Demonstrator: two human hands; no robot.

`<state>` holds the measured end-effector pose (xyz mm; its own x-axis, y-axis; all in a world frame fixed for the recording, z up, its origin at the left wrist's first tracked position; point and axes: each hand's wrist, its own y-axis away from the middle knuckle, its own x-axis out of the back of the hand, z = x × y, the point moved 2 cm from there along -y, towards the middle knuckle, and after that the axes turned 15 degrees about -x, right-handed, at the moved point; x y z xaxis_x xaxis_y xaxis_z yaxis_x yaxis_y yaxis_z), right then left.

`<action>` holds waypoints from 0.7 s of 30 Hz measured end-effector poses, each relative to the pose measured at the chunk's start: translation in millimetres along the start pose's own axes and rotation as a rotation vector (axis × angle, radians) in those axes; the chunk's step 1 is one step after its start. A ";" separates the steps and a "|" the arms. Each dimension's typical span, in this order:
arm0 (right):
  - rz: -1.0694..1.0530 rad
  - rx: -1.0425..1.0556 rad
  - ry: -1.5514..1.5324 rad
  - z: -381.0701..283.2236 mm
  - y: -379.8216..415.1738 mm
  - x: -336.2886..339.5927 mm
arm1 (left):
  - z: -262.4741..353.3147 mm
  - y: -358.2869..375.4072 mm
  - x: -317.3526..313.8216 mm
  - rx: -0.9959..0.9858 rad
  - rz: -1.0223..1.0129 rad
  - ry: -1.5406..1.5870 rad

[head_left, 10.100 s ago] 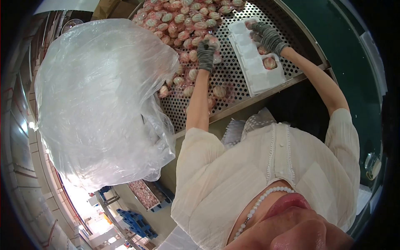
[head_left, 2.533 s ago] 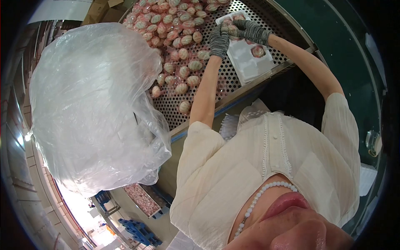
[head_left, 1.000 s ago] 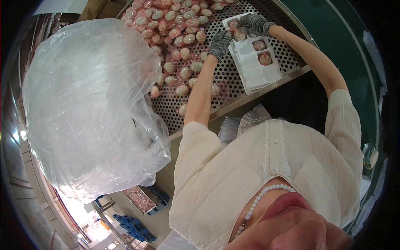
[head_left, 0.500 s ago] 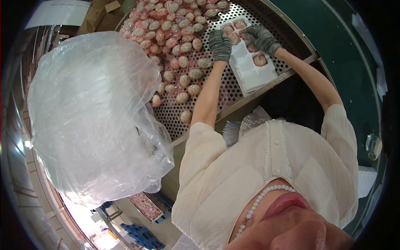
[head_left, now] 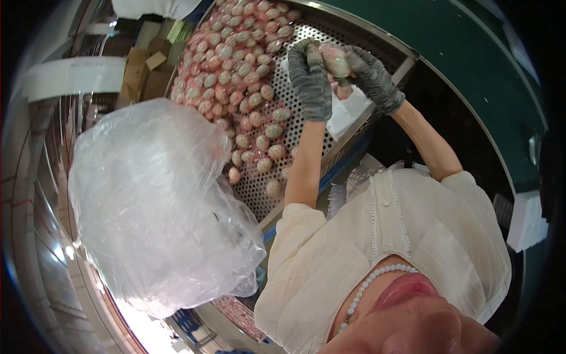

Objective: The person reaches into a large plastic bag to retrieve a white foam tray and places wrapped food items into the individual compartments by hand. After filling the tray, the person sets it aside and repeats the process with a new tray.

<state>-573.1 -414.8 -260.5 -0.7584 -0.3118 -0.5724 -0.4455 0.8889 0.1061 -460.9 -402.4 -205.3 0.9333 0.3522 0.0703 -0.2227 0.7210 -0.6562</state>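
Observation:
My left hand (head_left: 311, 79) and my right hand (head_left: 375, 78), both in grey knitted gloves, close from either side on a wrapped egg (head_left: 336, 62) in clear film with pink print. They hold it raised above a white plastic tray (head_left: 349, 113), which lies on a perforated metal table (head_left: 256, 197). Another wrapped egg (head_left: 343, 91) shows in the tray, just below the held one. My hands hide the tray's far part. A heap of similar wrapped eggs (head_left: 236, 65) covers the table to the left, with several loose ones nearer me.
A large clear plastic bag (head_left: 159, 218) bulges at the table's left side. Cardboard boxes (head_left: 140, 74) stand behind it. A green belt surface (head_left: 466, 82) runs beyond the table's raised metal edge. At the right is a white block-like box (head_left: 526, 221).
My hands have lifted from the tray and come together on a wrapped egg. The whole view has shifted, with the bag and heap appearing lower.

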 end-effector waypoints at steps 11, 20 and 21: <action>0.183 0.111 -0.485 -18.4 77.1 61.0 | 49.4 41.1 -71.8 -0.020 -0.452 0.351; 0.213 0.050 -0.573 -15.3 86.6 61.4 | 60.5 55.1 -74.1 0.026 -0.422 0.358; 0.214 0.051 -0.575 -11.9 85.0 63.7 | 59.3 57.0 -74.2 0.061 -0.417 0.383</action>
<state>-664.9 -363.0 -278.2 -0.4438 0.0933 -0.8912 -0.2777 0.9313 0.2358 -559.6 -352.0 -203.5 0.9787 -0.2030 0.0289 0.1811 0.7898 -0.5859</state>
